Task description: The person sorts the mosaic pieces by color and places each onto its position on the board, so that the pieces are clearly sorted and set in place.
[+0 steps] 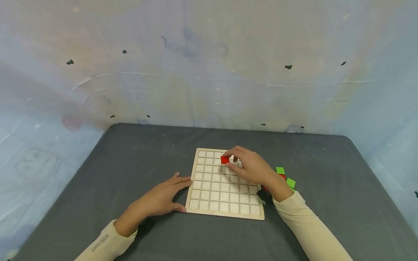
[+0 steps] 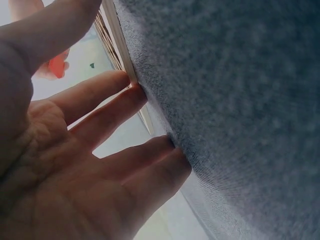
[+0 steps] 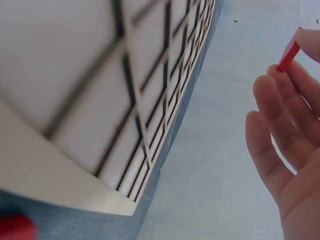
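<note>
A pale wooden grid board (image 1: 205, 185) with rows of square cells lies flat on the dark table. My right hand (image 1: 250, 165) is over its far part and pinches a red square tile (image 1: 224, 160) between thumb and fingertips. In the right wrist view the red tile (image 3: 289, 52) is tilted, with the other fingers spread below it. My left hand (image 1: 161, 197) rests at the board's left edge, its fingers stretched out and its thumb by the near left corner. The left wrist view shows the left fingertips (image 2: 137, 92) right at the board's side.
Several green tiles (image 1: 280, 170) and red tiles (image 1: 282, 176) lie to the right of the board, partly hidden behind the right wrist. A grey cloth covers the table (image 1: 147, 152). A pale patterned sheet (image 1: 209, 72) hangs behind and along both sides.
</note>
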A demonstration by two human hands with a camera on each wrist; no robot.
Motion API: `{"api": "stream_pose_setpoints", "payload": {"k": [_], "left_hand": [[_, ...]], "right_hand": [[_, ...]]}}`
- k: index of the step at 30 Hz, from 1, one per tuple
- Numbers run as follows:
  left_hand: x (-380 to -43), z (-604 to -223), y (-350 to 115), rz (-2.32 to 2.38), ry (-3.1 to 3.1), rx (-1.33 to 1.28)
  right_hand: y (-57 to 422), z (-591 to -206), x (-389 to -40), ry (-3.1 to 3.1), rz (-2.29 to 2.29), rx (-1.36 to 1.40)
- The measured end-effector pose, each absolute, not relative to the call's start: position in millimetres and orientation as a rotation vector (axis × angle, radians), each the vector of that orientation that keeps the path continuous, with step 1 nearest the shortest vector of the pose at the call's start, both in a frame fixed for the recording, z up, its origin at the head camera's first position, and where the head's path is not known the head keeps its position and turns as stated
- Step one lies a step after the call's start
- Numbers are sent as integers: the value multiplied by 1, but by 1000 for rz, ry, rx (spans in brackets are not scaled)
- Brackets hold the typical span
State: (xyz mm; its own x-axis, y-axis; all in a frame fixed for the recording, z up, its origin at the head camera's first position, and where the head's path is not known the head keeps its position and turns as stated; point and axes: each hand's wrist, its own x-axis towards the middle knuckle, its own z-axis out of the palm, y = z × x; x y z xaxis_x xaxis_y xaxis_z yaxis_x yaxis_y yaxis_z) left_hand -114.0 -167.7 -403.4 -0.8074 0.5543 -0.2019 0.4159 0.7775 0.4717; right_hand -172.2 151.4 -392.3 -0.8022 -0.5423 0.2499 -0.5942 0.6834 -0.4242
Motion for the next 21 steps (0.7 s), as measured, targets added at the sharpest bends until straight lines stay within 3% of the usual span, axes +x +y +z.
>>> {"api": "stream_pose_setpoints", "payload": {"k": [21], "left_hand": [[-115, -401, -166, 577, 2650, 749]], "right_hand": [[127, -403, -182, -2835, 658, 1025]]}}
